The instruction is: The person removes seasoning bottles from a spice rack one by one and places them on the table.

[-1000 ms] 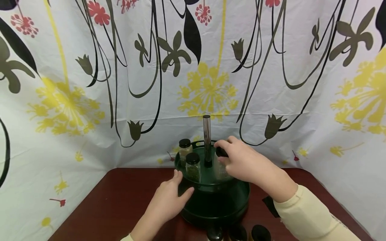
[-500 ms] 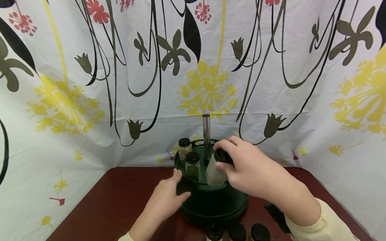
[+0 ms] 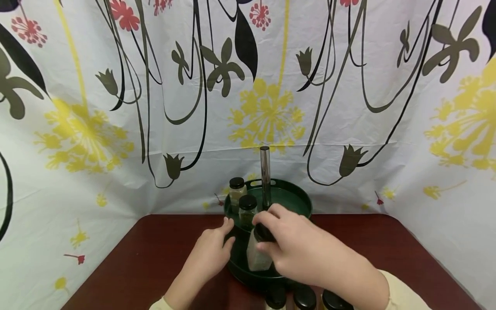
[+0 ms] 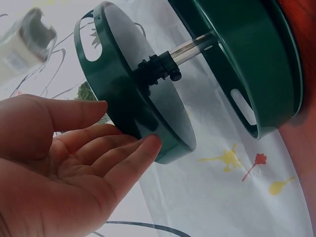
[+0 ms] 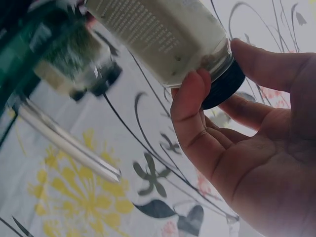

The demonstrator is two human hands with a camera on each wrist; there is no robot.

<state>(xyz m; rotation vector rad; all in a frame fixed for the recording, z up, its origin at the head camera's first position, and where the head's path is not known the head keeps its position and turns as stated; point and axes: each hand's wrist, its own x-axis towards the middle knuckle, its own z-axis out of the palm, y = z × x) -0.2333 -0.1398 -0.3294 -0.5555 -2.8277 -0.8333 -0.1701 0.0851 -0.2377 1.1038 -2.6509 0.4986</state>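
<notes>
Green two-tier stand (image 3: 308, 209): right hand (image 3: 302, 247) holding a pale-filled jar (image 3: 256, 256) beside it.
Right fingers are gripping the black lid (image 5: 224, 86) and neck; the pale-filled jar is leaning slightly, showing in front of the upper tray (image 3: 288, 196) and over the lower tray (image 3: 248, 280) (contact underneath: cannot tell). Left hand (image 3: 209, 252) is reaching to the upper tray's side with fingers nearly straight, seemingly touching, gripping nothing. Step in hand, by my judgement: carrying the jar; the next move is probably calling for a steady grip and levelling. Two lidded jars (image 3: 247, 212) are standing on the upper tray beside the pole (image 3: 265, 172); three black-lidded jars (image 3: 304, 297) are standing before the stand, possibly obstructing a low path forward.
</notes>
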